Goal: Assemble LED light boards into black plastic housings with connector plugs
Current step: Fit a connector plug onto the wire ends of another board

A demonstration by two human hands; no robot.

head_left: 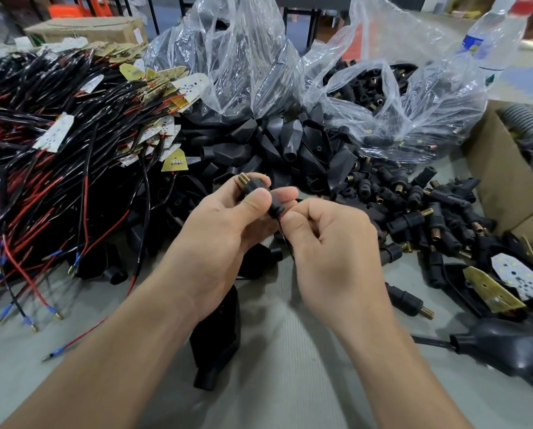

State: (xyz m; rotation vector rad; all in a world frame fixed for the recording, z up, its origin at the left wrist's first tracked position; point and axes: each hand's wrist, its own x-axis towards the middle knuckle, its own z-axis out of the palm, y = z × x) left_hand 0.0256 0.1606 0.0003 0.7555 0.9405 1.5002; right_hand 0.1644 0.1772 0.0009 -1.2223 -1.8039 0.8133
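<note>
Head view: left hand (225, 224) holds a black connector plug (259, 193) above the grey surface (290, 351), grip pinching its body, brass tip pointing up-left. Right hand (330, 243) — grip pressed on thin wires (285, 233) at the plug's lower end. A black housing (218, 329) hangs below the hands. Wired LED boards (54, 131) piled left; loose housings (277, 140) behind; spare plugs (413, 218) right.
</note>
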